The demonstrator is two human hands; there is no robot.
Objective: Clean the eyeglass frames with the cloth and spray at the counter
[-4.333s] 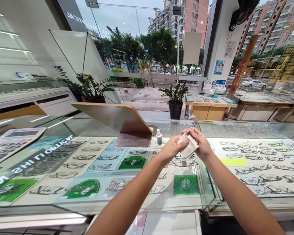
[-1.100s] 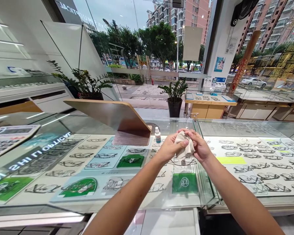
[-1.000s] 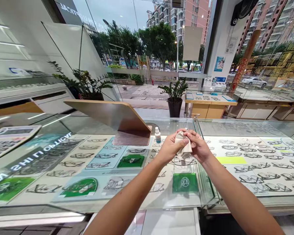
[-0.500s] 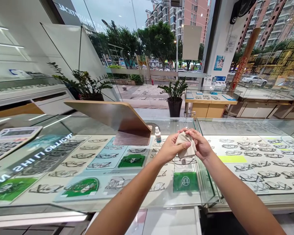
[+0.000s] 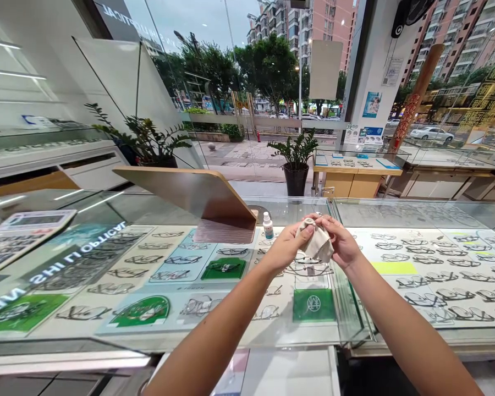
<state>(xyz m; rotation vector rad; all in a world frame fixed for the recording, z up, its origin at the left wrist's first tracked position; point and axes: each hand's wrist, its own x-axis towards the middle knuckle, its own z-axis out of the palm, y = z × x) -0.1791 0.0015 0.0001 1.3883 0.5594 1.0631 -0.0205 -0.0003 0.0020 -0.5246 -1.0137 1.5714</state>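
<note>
While hovering above the glass desk [image 5: 169,209], the left hand [image 5: 286,248] is pinching a beige cloth [image 5: 318,245]. Opposite, the right hand [image 5: 341,245] is gripping that cloth too, near the far edge

Cloth [image 5: 318,245] in my hands: soft matt beige fabric, crumpled. Counter [image 5: 157,212]: glossy glass, reflective. Mirror [image 5: 198,195] back: smooth wood-look panel, satin. Bottle [image 5: 268,225]: white plastic. Calculator [image 5: 20,234]: matt grey plastic.
</note>
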